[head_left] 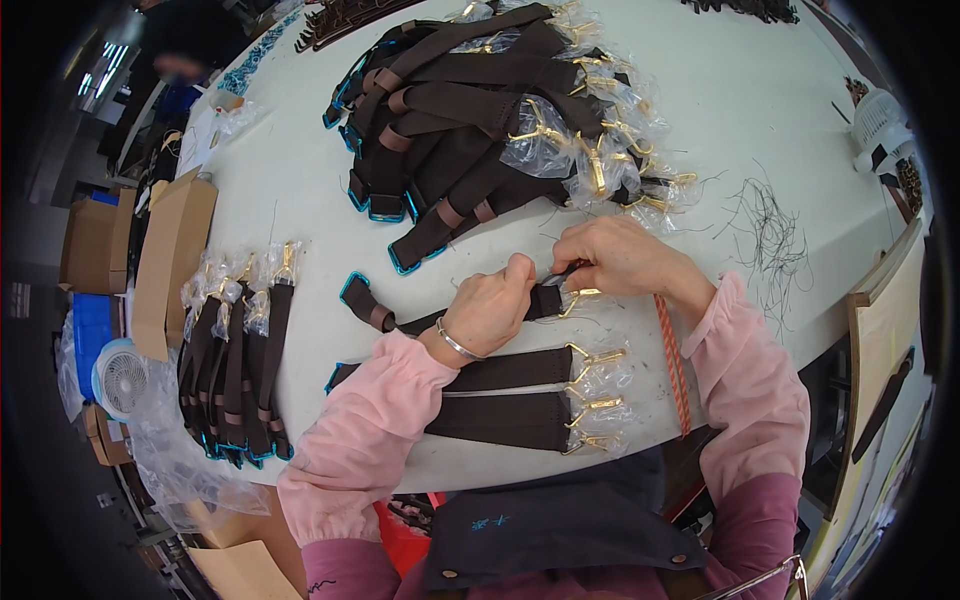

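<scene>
A dark brown webbing strap [545,301] lies across the near middle of the table, with a gold snap hook [579,295] at its right end and a blue-edged buckle [355,288] at its left. My left hand [488,308] is closed in a pinch at the strap near its hook end. Right beside it, my right hand [618,258] has its fingers closed around a small dark object, mostly hidden, which I cannot make out. Nearer me lie more brown straps [500,420], their gold hooks in clear plastic. An orange twisted cord [673,370] runs down from beneath my right wrist.
A big heap of similar straps [450,130] fills the far middle. Another bundle of straps [232,370] lies at left. Loose dark threads [765,235] are scattered at right. Cardboard boxes [175,265] and a small fan [122,380] stand past the left edge; a white basket [880,125] is far right.
</scene>
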Demonstrator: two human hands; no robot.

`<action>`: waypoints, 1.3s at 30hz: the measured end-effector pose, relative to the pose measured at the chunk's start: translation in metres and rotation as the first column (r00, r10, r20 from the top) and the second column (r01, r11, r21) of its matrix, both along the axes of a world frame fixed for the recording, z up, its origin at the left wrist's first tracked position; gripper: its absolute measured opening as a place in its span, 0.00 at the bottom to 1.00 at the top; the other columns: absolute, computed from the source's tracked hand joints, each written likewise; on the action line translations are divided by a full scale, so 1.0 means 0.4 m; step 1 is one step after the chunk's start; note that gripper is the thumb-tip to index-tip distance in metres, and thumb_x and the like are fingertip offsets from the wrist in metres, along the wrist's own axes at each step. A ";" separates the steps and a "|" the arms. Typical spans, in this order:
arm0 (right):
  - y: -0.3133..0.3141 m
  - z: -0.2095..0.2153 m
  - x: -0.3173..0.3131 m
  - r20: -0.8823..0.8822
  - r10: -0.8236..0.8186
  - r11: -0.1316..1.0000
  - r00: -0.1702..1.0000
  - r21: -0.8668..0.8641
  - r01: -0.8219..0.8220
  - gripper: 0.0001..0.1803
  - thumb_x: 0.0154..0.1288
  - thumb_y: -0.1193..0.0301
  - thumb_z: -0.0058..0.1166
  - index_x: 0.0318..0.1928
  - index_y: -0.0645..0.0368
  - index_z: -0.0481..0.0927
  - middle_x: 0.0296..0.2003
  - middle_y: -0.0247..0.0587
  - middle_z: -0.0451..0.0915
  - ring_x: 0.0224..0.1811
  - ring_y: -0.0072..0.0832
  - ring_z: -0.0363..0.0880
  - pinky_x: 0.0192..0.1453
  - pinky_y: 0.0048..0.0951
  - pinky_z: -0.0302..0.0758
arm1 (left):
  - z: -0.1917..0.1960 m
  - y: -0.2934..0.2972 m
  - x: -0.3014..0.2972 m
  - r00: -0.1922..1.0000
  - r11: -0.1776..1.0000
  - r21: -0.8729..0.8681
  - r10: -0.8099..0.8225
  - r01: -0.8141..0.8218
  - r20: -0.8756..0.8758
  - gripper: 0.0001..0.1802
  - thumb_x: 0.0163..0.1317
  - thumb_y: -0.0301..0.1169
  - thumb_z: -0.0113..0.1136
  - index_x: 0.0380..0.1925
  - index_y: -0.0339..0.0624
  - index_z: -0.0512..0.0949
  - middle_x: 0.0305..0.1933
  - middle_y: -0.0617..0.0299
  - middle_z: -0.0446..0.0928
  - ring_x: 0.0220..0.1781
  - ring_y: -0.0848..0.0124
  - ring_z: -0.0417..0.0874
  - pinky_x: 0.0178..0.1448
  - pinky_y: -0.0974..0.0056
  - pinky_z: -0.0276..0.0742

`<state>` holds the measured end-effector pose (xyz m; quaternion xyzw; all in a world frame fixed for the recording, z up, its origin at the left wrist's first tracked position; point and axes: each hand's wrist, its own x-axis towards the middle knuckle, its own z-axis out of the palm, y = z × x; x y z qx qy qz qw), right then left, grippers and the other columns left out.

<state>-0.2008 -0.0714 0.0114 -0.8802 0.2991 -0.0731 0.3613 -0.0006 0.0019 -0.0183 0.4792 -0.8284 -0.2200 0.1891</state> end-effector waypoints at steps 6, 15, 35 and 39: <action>0.002 -0.010 -0.007 0.038 -0.021 0.999 0.999 0.050 0.019 0.10 0.45 0.73 0.63 0.30 0.61 0.78 0.26 0.39 0.78 0.29 0.36 0.76 0.33 0.35 0.69 | -0.004 -0.002 0.001 1.000 1.000 0.012 0.013 -0.012 -0.024 0.09 0.57 0.23 0.49 0.36 0.36 0.61 0.21 0.50 0.75 0.21 0.49 0.77 0.25 0.51 0.72; -0.001 0.004 0.005 -0.010 0.035 0.999 0.999 -0.019 -0.035 0.10 0.44 0.74 0.63 0.31 0.61 0.78 0.26 0.39 0.77 0.30 0.36 0.76 0.33 0.35 0.68 | -0.007 -0.002 0.005 0.992 0.995 0.083 0.058 -0.050 -0.108 0.07 0.60 0.22 0.48 0.37 0.37 0.62 0.22 0.48 0.73 0.25 0.46 0.75 0.29 0.51 0.69; 0.002 -0.003 0.017 -0.022 0.014 0.998 1.000 0.059 -0.013 0.10 0.46 0.74 0.62 0.31 0.61 0.78 0.26 0.41 0.77 0.29 0.36 0.76 0.33 0.35 0.68 | -0.012 -0.003 0.007 0.991 1.000 0.016 0.024 -0.023 -0.129 0.08 0.59 0.23 0.48 0.37 0.37 0.60 0.19 0.48 0.73 0.22 0.47 0.76 0.26 0.49 0.69; 0.008 -0.022 0.009 0.021 -0.007 1.000 1.000 0.013 0.007 0.09 0.47 0.73 0.61 0.31 0.60 0.78 0.26 0.41 0.77 0.29 0.37 0.76 0.33 0.36 0.69 | -0.009 -0.006 0.003 0.987 0.996 0.081 0.051 -0.039 -0.154 0.07 0.60 0.22 0.47 0.37 0.38 0.63 0.21 0.47 0.72 0.25 0.45 0.75 0.29 0.50 0.68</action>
